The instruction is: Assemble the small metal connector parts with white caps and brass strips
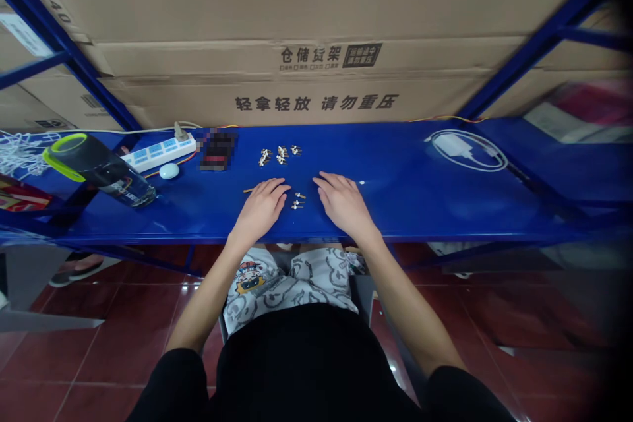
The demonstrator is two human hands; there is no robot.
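My left hand (pixel 260 206) and my right hand (pixel 345 204) lie palm down on the blue metal shelf (pixel 405 211), holding nothing. Between them stand a few small metal-and-white fasteners (pixel 297 201), closer to my right fingertips than to anything else. Farther back lies a cluster of several similar parts (pixel 279 156). A thin orange-brown stick (pixel 248 190) pokes out just past my left fingertips. A tiny white bead (pixel 362 182) sits beyond my right hand.
A blurred black object (pixel 216 150) sits left of the parts, near a white power strip (pixel 158 155) and a small white round device (pixel 169 171). A dark water bottle (pixel 101 171) lies at the left. A white charger with coiled cable (pixel 462 148) lies right. Cardboard boxes (pixel 316 59) fill the back.
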